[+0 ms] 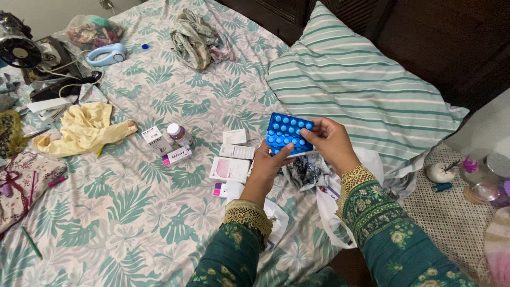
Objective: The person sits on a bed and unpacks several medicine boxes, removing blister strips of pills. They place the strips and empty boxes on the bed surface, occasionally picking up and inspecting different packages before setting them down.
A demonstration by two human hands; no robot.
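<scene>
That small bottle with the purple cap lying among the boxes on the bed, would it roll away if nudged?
Probably: the small bottle looks round. The soft leaf-print bedsheet and nearby boxes would likely stop it soon. It seems light.

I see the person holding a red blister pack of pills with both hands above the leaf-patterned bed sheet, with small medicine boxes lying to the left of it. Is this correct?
Not quite: the blister pack is blue, not red, as the head view shows. The rest holds: the left hand and the right hand both hold it above the leaf-patterned bed sheet, and small medicine boxes lie to its left.
</scene>
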